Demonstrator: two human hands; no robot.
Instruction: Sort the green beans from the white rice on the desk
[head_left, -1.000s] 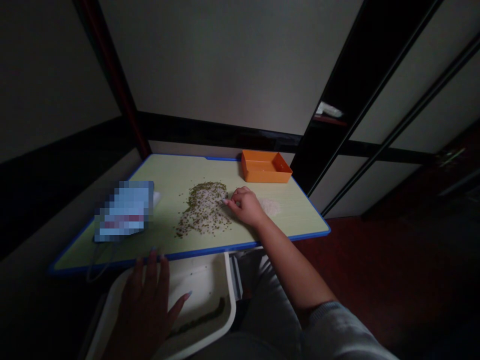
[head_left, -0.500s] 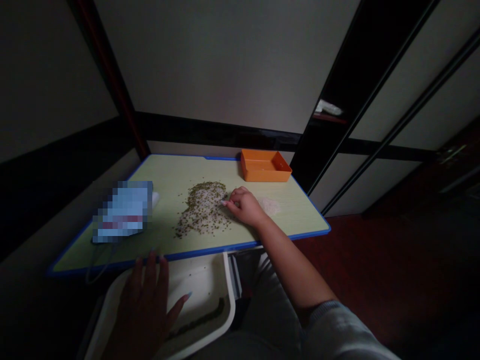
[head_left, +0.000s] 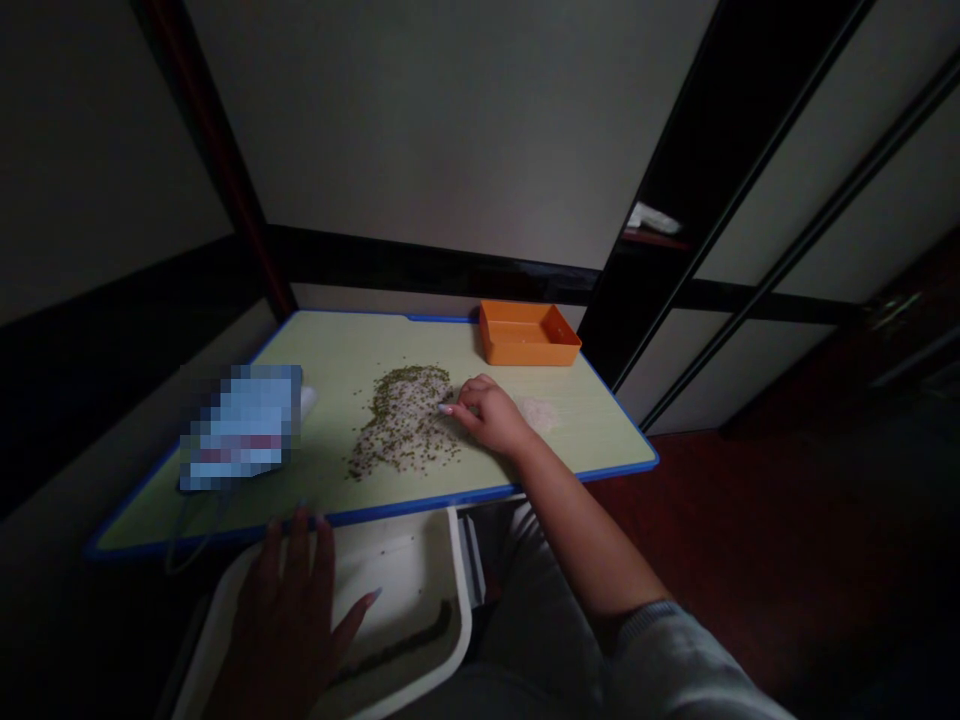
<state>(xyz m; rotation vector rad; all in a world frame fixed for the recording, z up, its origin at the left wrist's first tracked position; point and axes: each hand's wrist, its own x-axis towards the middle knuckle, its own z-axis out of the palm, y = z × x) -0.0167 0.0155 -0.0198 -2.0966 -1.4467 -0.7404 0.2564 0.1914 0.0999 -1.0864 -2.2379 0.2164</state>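
Note:
On the pale-green table lies a loose heap of pale, rice-like grains mixed with small green beans. My right hand rests at the heap's right edge, fingers curled in and thumb reaching to the grains. Whatever its fingertips hold is too small to make out. Right of that hand is a smaller pile of pale grains, partly behind the wrist. My left hand is spread open over a white tray below the table's front edge. A dark line of what look like green beans lies along the tray's near side.
An orange open box stands at the table's back right. At the left lies a blurred-out flat blue object with a thin cord hanging off the front. The table has a blue rim. Cabinet panels rise behind it.
My right hand stays at the heap's right edge, its thumb tip shifting slightly left. My left hand keeps its place over the tray. The view moves very slightly.

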